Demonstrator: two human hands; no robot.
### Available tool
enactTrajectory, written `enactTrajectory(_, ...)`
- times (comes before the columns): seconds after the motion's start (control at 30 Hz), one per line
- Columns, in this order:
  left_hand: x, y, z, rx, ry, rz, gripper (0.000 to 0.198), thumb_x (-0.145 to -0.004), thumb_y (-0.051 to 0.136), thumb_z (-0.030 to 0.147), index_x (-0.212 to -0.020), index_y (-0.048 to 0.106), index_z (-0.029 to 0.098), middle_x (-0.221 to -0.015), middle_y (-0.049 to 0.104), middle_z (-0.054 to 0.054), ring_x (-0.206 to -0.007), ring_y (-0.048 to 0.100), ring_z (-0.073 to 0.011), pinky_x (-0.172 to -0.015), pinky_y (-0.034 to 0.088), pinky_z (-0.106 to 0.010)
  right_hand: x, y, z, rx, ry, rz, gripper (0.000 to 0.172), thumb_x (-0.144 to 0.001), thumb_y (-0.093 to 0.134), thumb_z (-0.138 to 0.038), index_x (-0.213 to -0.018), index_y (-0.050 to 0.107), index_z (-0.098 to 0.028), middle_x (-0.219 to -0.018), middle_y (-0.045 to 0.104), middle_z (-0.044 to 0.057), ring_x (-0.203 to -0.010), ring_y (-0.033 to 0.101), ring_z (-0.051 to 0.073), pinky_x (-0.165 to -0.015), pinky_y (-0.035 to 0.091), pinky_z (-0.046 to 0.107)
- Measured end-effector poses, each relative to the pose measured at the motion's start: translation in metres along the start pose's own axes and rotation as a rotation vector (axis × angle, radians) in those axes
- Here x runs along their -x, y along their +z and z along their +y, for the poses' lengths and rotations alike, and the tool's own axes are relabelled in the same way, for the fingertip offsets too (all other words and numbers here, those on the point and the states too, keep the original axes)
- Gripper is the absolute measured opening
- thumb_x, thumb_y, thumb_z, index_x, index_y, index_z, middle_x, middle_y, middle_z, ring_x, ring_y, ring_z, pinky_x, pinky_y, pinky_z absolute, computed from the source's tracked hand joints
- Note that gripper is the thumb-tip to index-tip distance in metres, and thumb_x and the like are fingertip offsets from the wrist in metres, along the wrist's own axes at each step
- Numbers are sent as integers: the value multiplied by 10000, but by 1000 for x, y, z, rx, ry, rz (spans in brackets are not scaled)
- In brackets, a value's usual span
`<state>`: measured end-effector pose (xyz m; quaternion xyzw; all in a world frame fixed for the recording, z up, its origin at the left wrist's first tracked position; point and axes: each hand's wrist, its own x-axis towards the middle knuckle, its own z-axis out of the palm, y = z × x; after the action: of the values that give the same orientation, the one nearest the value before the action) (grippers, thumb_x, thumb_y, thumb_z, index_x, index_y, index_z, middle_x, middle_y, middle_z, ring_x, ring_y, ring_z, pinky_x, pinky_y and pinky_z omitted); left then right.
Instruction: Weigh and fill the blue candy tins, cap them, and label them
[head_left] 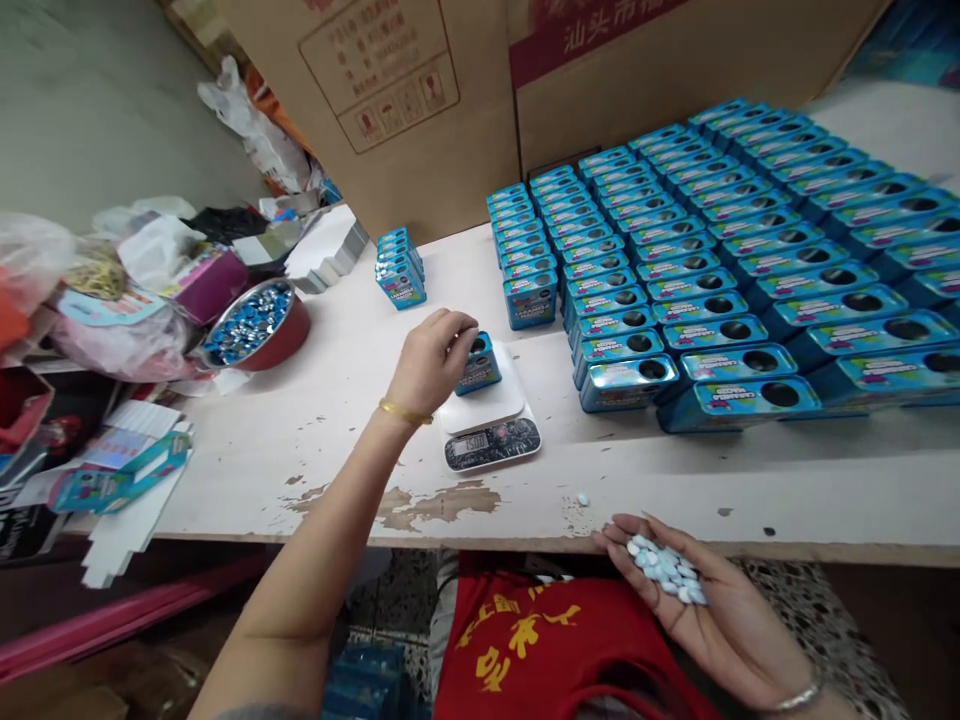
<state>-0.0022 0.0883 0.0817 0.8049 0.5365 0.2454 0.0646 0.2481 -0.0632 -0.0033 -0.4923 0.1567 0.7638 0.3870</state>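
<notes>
A small blue tin sat on the white scale near the middle of the desk. The left hand reached out with its arm stretched, fingers curled over the tin's top, gripping it. The right hand rested palm-up at the near edge, fingers spread wide, cradling pale blue tablets. Rows of matching tins filled the far right.

A white, chipped table is seen. On it are set a small scale, rows of blue tins, a short stack of tins, a red bowl and one loose tablet.
</notes>
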Motion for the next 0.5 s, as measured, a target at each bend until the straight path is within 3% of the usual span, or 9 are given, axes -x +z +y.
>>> enactTrajectory(0.07, 24, 10, 22, 39, 41, -98, 159, -897, 445, 218, -860, 583, 148, -810, 591, -34, -763, 537, -126, -713, 429, -252, -1, 1, -5, -25, -15, 14, 129, -734, 577, -40, -824, 670, -38, -831, 724, 148, -827, 697, 262, -700, 604, 283)
enactTrajectory(0.17, 69, 41, 56, 88, 150, -477, 157, -888, 477, 278, -952, 567, 167, -892, 595, -34, -761, 547, -126, -671, 441, -235, -1, 0, -13, -53, -70, 52, 154, -751, 530, -30, -816, 670, -37, -826, 720, 157, -825, 697, 263, -695, 603, 283)
enactTrajectory(0.23, 96, 66, 72, 11, 142, -593, 239, -871, 502, 309, -1070, 528, 180, -1014, 571, -54, -809, 548, -145, -670, 449, -247, -1, -2, -18, -61, -102, 73, 172, -764, 507, -38, -818, 671, -46, -833, 719, 153, -834, 696, 261, -699, 601, 284)
enactTrajectory(0.37, 122, 108, 84, -103, 99, -580, 196, -889, 457, 287, -1051, 510, 191, -1027, 529, -55, -873, 519, -171, -676, 441, -264, 0, -6, -19, -61, -131, 85, 183, -774, 497, -49, -832, 671, -59, -859, 720, 141, -849, 693, 257, -710, 599, 284)
enactTrajectory(0.5, 127, 126, 83, -121, 70, -520, 110, -892, 439, 232, -926, 533, 187, -940, 511, -40, -786, 490, -153, -611, 398, -257, 0, -3, -13, -41, -107, 88, 182, -768, 498, -43, -835, 668, -48, -845, 719, 152, -819, 699, 258, -683, 605, 280)
